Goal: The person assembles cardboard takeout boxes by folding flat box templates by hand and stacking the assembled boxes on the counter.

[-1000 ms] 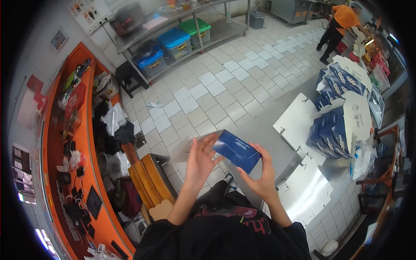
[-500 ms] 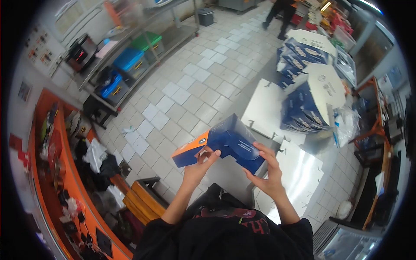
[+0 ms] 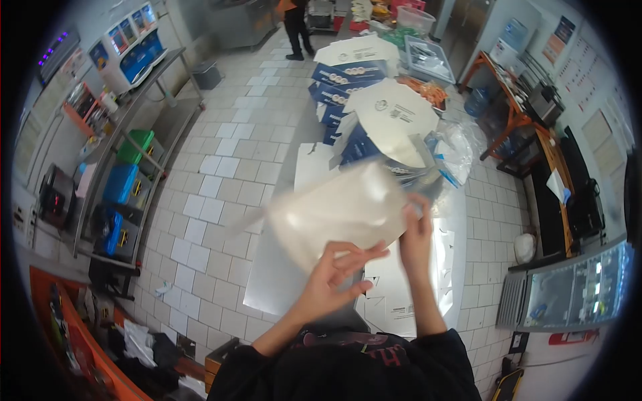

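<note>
A pale cardboard blank [image 3: 328, 217], smeared by motion, is in front of me over the steel table. At its right edge, my right hand [image 3: 418, 237] has its fingers closed on the board. My left hand [image 3: 331, 281] is just below the board's lower edge, thumb apart from the half-bent fingers, with nothing visible in it. Under my right forearm lie flat white carton blanks [image 3: 391, 311]. Beyond the board stands a stack of blue-and-white cartons [image 3: 394, 117], with more dark blue cartons [image 3: 351, 73] behind.
The steel table [image 3: 271, 284] runs away from me. Clear plastic bags [image 3: 458, 150] lie right of the cartons, and a clear plastic tub [image 3: 428, 59] stands farther back. A steel shelf rack [image 3: 170, 110] holds lidded bins on the left. Another person [image 3: 295, 30] stands at the far end.
The blue-and-orange box held in both hands no longer shows; a pale blank is there instead. My left hand's grip has opened. The view has swung right, toward the table.
</note>
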A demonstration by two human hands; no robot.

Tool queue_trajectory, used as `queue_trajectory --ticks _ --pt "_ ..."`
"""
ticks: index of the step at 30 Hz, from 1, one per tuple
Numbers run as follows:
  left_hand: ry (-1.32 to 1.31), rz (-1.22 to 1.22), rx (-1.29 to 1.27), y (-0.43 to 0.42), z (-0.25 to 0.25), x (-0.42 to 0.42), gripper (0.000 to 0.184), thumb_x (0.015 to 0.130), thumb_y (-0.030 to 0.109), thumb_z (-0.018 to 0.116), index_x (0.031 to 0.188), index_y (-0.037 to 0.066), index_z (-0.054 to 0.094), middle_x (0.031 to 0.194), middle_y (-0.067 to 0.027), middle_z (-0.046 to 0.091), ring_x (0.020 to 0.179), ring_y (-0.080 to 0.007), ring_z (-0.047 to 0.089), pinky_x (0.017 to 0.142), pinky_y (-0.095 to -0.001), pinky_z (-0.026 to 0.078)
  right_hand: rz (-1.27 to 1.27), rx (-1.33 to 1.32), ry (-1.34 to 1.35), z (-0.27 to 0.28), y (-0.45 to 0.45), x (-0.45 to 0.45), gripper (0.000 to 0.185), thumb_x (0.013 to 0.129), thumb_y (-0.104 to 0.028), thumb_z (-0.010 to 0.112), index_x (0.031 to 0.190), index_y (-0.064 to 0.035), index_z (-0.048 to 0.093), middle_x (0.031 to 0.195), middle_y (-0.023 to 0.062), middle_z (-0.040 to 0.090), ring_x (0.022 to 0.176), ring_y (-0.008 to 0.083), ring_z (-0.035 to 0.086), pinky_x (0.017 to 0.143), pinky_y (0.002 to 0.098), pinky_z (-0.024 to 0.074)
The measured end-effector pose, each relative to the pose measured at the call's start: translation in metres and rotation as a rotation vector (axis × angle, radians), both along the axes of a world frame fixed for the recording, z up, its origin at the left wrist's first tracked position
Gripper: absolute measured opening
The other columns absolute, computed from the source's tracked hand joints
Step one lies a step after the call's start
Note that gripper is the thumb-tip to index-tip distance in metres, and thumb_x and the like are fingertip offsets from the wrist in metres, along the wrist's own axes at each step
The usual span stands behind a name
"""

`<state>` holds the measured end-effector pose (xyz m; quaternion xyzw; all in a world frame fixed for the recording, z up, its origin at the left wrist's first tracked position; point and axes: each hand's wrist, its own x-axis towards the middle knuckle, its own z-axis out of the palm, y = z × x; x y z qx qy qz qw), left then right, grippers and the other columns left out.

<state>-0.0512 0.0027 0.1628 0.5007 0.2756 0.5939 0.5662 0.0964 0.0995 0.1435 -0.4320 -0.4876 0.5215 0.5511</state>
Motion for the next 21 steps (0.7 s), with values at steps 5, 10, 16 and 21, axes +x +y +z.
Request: queue_trajectory --ticks 5,10,16,21 --pt "-0.095 -0.206 -0.023 0.001 -0.016 -0.002 0.028 0.088 -0.003 0.045 0.112 0.003 0.032 0.103 -0.0193 0.059 0.108 -0.0271 0.053 0.091 -0.0372 0.042 -0.27 0.105 0.141 0.011 0.135 0.084 0.041 0.087 -0.035 0.054 0.113 -0.0049 0.046 0.1 0.0081 0.054 0.087 0.0151 0.053 0.073 0.0262 0.0444" --pt "-0.086 -0.114 -0.329 0.003 -0.074 -0.004 0.018 0.093 0.007 0.039 0.11 0.002 0.039 0.093 -0.0147 0.061 0.095 -0.0238 0.059 0.086 -0.0342 0.044 -0.189 -0.048 -0.124 -0.036 0.215 0.107 0.045 0.087 -0.037 0.054 0.113 -0.0006 0.048 0.103 0.011 0.054 0.094 0.0194 0.053 0.075 0.03 0.0446" --pt "0.508 0.044 -0.509 -0.021 -0.163 -0.002 0.018 0.092 0.017 0.045 0.102 0.001 0.048 0.091 -0.0119 0.062 0.088 -0.0191 0.061 0.078 -0.0296 0.047 -0.193 0.335 -0.937 -0.068 0.109 0.11 0.046 0.083 -0.027 0.059 0.116 0.0033 0.047 0.113 0.0221 0.051 0.102 0.0364 0.05 0.089 0.0392 0.0389" --pt "0.609 0.053 -0.552 -0.029 -0.187 0.004 0.016 0.091 0.015 0.046 0.098 0.001 0.051 0.088 -0.0104 0.063 0.086 -0.0184 0.061 0.074 -0.0292 0.047 0.854 0.139 -1.546 -0.132 -0.111 0.121 0.081 0.07 -0.039 0.069 0.136 -0.0161 0.03 0.143 0.0146 0.021 0.133 0.0341 0.016 0.098 0.0637 0.0185"
